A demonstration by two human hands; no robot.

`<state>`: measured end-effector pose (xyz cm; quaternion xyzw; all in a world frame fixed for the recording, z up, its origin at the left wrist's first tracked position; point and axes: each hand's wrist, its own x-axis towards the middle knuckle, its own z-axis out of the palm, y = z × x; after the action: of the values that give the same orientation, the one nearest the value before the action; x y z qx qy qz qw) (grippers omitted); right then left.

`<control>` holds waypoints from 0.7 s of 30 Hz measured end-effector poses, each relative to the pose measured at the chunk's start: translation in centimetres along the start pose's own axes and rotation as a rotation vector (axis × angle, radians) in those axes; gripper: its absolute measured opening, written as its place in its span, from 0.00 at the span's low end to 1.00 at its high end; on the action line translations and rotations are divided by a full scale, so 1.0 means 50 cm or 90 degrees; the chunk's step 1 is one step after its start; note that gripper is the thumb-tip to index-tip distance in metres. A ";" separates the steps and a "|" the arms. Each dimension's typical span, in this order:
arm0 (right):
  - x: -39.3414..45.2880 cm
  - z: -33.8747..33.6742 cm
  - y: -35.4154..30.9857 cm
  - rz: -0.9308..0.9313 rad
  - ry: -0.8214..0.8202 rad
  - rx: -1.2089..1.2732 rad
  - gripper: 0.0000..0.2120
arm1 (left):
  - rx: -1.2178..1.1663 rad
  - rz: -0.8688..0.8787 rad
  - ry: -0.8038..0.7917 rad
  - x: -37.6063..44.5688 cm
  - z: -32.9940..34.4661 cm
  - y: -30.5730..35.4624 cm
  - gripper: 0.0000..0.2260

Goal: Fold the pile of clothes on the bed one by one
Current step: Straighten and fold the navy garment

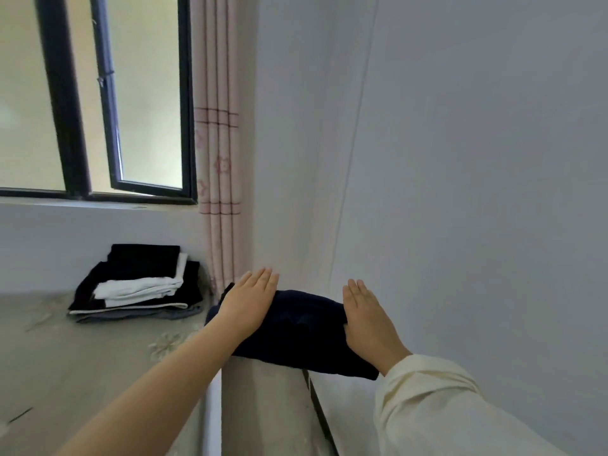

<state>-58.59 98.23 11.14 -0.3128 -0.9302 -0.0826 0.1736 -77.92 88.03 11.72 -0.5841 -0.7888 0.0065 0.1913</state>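
Pressing flat, left hand (247,304) and right hand (368,319) flank navy garment (297,327) overhanging bed (82,357) edge.

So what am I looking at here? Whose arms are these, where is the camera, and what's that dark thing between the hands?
There is no machine here: these are a person's two bare arms, filmed by a camera worn on the head, looking forward and down. The left hand and the right hand lie flat, fingers straight, against the two ends of a folded dark navy garment, which sits at the bed's edge near the wall. Neither hand curls round it. Further back, under the window, is a stack of folded clothes, black, white and grey. A pink curtain hangs in the corner.
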 end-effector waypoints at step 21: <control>0.962 0.552 -0.229 -0.392 -0.071 0.196 0.28 | 0.105 -0.369 -0.194 0.428 0.447 -0.606 0.25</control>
<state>-108.88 123.02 3.06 0.0086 -0.9905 0.0276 0.1346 -117.90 102.96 4.40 -0.3102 -0.9385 0.1026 0.1115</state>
